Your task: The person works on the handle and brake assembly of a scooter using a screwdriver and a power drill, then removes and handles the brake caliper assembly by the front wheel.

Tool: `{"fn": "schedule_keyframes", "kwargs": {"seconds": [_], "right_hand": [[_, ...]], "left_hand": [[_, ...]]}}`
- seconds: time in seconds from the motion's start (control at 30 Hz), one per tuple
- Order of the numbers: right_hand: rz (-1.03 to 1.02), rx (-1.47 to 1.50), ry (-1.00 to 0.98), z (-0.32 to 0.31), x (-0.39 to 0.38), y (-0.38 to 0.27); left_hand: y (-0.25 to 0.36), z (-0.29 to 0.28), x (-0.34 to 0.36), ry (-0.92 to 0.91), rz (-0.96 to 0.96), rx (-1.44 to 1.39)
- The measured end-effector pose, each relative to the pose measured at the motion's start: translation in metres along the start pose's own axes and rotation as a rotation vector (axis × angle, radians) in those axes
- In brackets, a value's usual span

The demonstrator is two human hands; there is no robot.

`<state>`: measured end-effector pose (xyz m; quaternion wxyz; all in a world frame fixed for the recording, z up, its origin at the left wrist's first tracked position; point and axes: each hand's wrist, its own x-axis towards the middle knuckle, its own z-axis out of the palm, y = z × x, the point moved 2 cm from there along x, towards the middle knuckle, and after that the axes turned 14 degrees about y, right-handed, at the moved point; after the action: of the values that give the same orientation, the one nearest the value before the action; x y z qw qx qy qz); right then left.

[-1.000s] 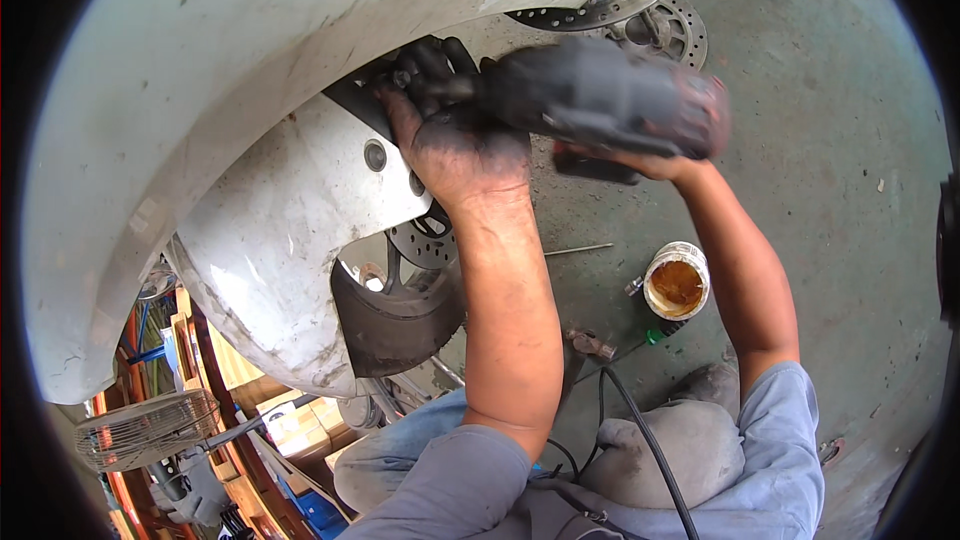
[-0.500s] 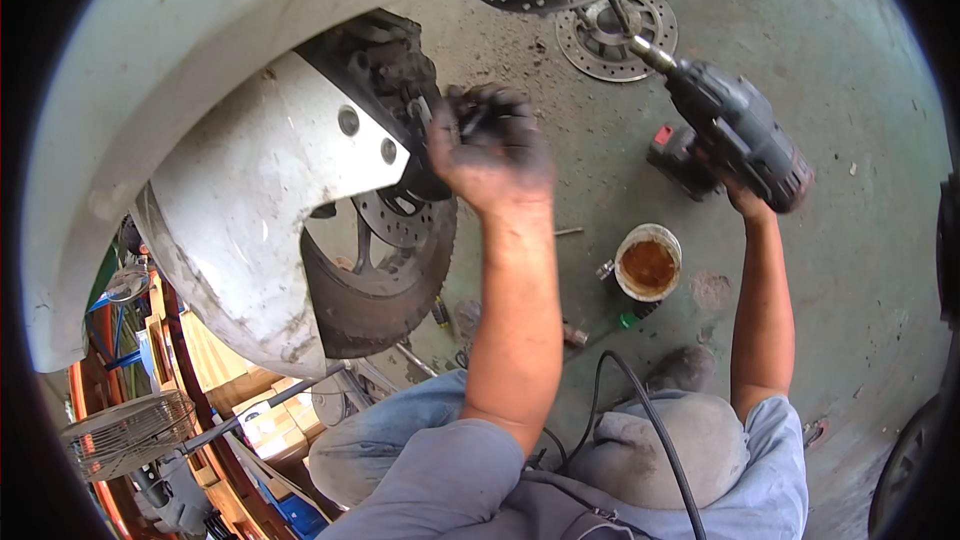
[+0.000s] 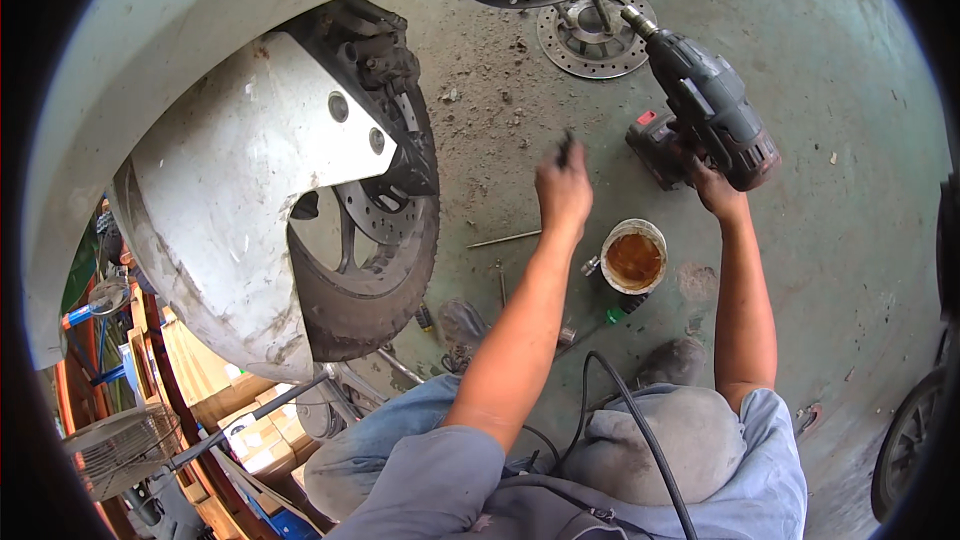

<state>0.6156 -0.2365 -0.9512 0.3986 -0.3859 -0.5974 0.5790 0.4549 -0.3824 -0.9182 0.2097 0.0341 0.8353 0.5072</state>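
My right hand (image 3: pixel 716 182) grips the handle of a dark cordless impact wrench (image 3: pixel 705 105), which points toward the upper left over the floor. My left hand (image 3: pixel 563 180), its fingers closed and darkened, is over the floor right of the wheel; whether the small dark shape at its fingertips is an object I cannot tell. A scuffed white fender (image 3: pixel 220 160) with two bolt heads partly covers the front wheel (image 3: pixel 370 310), its brake disc and a black caliper assembly (image 3: pixel 380 60). Below my hands stands a tub of brown grease (image 3: pixel 633 262).
White bodywork (image 3: pixel 150 50) arches over the top left. A loose brake disc (image 3: pixel 565 45) lies on the gritty floor. A rod (image 3: pixel 503 238), a green-capped tool (image 3: pixel 615 314) and a black cable (image 3: pixel 640 420) are near my legs. A fan (image 3: pixel 115 445) and boxes (image 3: pixel 270 425) are at lower left.
The wrench has swung from the caliper to upright on the right and risen slightly. My left hand has left the caliper and moved right, out over the floor.
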Motion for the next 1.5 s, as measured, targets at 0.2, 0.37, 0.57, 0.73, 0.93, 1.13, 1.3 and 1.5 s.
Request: {"fn": "schedule_keyframes", "kwargs": {"seconds": [0.2, 0.37, 0.57, 0.73, 0.93, 1.13, 1.3, 1.5], "right_hand": [[0.133, 0.144, 0.278, 0.008, 0.016, -0.017], [0.315, 0.431, 0.275, -0.016, 0.044, 0.003], [0.663, 0.376, 0.025, -0.053, 0.027, 0.023], [0.742, 0.044, -0.010, -0.050, 0.020, 0.039], [0.480, -0.830, 0.033, -0.045, 0.035, 0.041], [-0.523, -0.665, -0.157, 0.096, 0.032, -0.121], [-0.758, -0.062, -0.317, 0.211, 0.060, -0.155], [-0.850, -0.022, -0.250, 0.237, 0.062, -0.133]], "left_hand": [[-0.070, -0.030, -0.029, -0.215, 0.516, 0.666], [0.026, -0.123, -0.102, 0.236, 1.010, 0.505], [0.058, -0.279, -0.136, 0.810, 1.273, 0.665], [0.038, -0.285, -0.104, 0.793, 0.963, 0.394], [0.005, -0.299, -0.077, 0.648, 0.984, 0.214], [-0.040, -0.374, -0.059, 0.643, 0.952, 0.132], [-0.037, -0.429, -0.033, 0.603, 0.892, 0.234], [0.003, -0.418, -0.019, 0.523, 0.723, 0.314]]}}
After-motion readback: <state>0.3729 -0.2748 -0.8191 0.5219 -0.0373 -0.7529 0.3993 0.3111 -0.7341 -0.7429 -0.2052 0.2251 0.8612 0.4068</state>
